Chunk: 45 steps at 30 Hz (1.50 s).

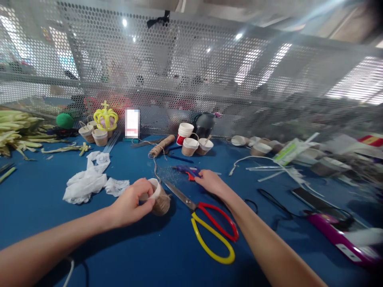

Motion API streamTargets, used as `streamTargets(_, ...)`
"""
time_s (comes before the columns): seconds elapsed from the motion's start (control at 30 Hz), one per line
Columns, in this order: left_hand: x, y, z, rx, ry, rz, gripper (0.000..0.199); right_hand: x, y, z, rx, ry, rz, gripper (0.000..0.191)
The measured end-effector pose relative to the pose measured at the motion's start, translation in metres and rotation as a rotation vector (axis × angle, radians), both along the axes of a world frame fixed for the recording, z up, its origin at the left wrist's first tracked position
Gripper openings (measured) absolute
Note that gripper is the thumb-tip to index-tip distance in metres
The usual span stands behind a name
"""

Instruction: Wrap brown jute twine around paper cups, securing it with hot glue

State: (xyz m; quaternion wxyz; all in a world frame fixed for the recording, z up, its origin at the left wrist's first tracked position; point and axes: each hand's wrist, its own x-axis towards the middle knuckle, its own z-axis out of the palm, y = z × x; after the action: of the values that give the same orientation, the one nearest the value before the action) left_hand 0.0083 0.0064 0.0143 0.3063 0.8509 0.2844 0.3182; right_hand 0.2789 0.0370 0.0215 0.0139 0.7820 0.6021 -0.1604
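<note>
Item: one cup, twine-wrapped, white-rimmed, tilted; seven o'clock from view centre. Left hand: thumb and fingers pinching its rim, interior partly hidden. Glue gun, blue, red trigger; between one and two o'clock from cup. Right hand: closed about its handle, largely concealed. Gun label: illegible.

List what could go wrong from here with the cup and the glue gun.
The twine running from the roll toward the cup passes close to the scissors' tips and might snag if pulled.

The right hand is on the glue gun; if hot, its nozzle could burn the left hand should they meet.

The scissors lie between both arms, so a forearm could knock them.
</note>
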Motion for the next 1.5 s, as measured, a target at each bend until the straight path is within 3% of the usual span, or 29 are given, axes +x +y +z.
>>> streamTargets(0.27,-0.002,-0.002,-0.004,0.007,-0.035,-0.004,0.015,-0.005,-0.003,-0.005,0.062,0.182,-0.09,0.03)
streamTargets(0.5,-0.003,-0.001,-0.006,0.048,-0.033,-0.006,0.016,-0.004,-0.029,0.005,0.201,0.705,-0.228,0.012)
streamTargets(0.57,-0.003,-0.001,-0.007,0.061,-0.031,-0.016,0.016,-0.01,-0.041,0.013,0.259,0.867,-0.215,0.007)
streamTargets(0.67,-0.003,0.0,-0.008,0.087,-0.035,-0.029,0.016,-0.027,-0.057,0.021,0.321,1.043,-0.151,0.014)
streamTargets(0.8,-0.003,0.002,-0.01,0.083,-0.035,-0.007,0.014,-0.05,-0.072,0.015,0.366,1.182,-0.027,0.018)
streamTargets(0.93,-0.003,0.004,-0.012,0.066,-0.027,0.019,0.012,-0.057,-0.086,0.009,0.374,1.123,0.113,0.014)
streamTargets(1.07,-0.004,0.005,-0.011,0.032,0.002,0.046,0.016,-0.059,-0.097,0.014,0.361,1.003,0.185,0.017)
streamTargets(1.2,-0.004,0.006,-0.01,-0.023,0.011,0.077,0.021,-0.063,-0.1,0.017,0.342,0.938,0.213,0.015)
streamTargets(1.5,-0.004,0.007,-0.014,-0.063,-0.01,0.115,0.023,-0.063,-0.102,-0.002,0.445,0.709,0.199,0.017)
